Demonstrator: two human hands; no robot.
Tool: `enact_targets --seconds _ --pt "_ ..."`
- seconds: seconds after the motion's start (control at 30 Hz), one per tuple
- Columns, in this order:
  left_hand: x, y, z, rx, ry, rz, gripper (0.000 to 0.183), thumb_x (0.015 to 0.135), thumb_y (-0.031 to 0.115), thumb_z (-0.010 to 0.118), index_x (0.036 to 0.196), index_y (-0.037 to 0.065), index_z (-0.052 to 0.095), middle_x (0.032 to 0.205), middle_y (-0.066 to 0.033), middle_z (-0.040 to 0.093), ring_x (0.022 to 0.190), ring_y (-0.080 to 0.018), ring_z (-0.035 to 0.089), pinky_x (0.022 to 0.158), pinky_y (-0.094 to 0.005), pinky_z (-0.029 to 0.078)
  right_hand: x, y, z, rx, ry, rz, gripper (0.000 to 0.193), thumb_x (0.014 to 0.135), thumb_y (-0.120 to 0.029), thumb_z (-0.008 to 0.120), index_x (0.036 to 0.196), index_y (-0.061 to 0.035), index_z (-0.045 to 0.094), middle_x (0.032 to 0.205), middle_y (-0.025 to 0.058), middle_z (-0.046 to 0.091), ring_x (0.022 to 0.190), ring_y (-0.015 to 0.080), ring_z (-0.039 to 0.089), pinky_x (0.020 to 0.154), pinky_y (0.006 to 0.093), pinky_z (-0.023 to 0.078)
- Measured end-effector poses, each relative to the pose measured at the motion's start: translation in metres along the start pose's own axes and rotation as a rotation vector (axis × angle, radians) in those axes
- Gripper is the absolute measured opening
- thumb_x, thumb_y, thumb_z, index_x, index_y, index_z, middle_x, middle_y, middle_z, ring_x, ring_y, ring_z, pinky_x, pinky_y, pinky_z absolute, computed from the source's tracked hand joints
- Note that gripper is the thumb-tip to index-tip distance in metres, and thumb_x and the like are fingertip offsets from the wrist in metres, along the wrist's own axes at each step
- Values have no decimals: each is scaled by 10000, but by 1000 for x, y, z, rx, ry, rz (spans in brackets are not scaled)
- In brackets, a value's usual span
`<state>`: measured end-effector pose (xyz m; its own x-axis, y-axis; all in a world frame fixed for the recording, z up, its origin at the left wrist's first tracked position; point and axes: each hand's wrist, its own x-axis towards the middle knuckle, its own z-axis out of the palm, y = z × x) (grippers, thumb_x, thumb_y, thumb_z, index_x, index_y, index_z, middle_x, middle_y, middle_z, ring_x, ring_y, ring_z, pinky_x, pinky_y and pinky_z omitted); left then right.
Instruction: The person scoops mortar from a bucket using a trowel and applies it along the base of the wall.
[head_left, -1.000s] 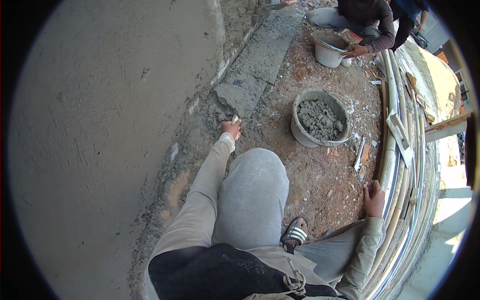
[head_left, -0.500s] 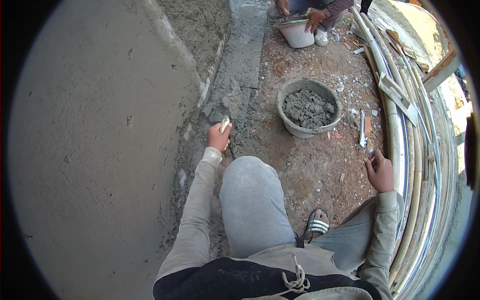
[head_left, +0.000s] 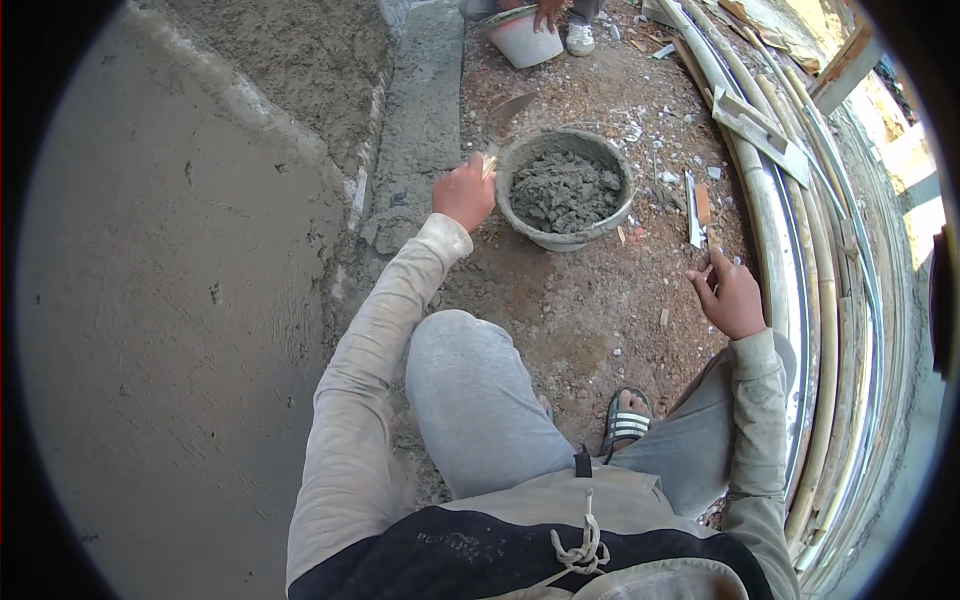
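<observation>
My left hand [head_left: 465, 196] is closed around the pale handle of a trowel [head_left: 513, 108], just left of a round bucket [head_left: 507, 205]. The trowel's blade shows past the bucket's far left rim. Wet grey mortar [head_left: 565, 190] lies heaped inside the bucket. Off to the right, my right hand [head_left: 735, 300] hovers near my knee with fingers loosely bent and apart, and I see nothing held in it. Left of the bucket runs a strip of grey mortar [head_left: 425, 90] along the edge of a smooth grey slab [head_left: 170, 330].
At the top, another person's hand rests on a white bucket [head_left: 525, 42]. Bamboo poles and pipes [head_left: 825, 330] line the right side, with a flat float-like tool [head_left: 765, 135] on them. Small debris and an orange-brown piece [head_left: 703, 205] lie on the reddish dirt.
My left hand has lifted the trowel off the mortar strip and brought it right, beside the bucket. The view has shifted, so the bucket sits further left and higher.
</observation>
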<state>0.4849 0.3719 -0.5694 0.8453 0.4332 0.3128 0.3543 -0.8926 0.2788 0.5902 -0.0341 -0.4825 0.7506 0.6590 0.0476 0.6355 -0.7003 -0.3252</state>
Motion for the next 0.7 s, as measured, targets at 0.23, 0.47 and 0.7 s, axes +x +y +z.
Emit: enact_targets --seconds 0.23,0.47,0.7 --pt "-18 24 9 -45 -519 185 304 867 314 592 1005 43 577 853 -226 666 817 -420 648 729 -510 511 5 -1 3 11 -29 3 225 859 -266 678 886 -70 572 582 101 593 539 290 615 508 411 446" --pt "-104 -73 2 -431 -41 -303 304 942 312 544 1005 17 508 857 -219 640 814 -439 608 687 -475 463 5 -1 2 64 2 -32 177 882 -182 666 897 -45 555 556 112 564 492 273 571 483 372 405" --pt "-307 -125 98 -800 -199 -658 346 922 317 551 811 -3 622 707 -162 613 751 -278 642 686 -404 470 7 7 16 72 -37 -63 194 914 -192 643 892 -28 542 551 99 534 474 197 529 467 344 374"
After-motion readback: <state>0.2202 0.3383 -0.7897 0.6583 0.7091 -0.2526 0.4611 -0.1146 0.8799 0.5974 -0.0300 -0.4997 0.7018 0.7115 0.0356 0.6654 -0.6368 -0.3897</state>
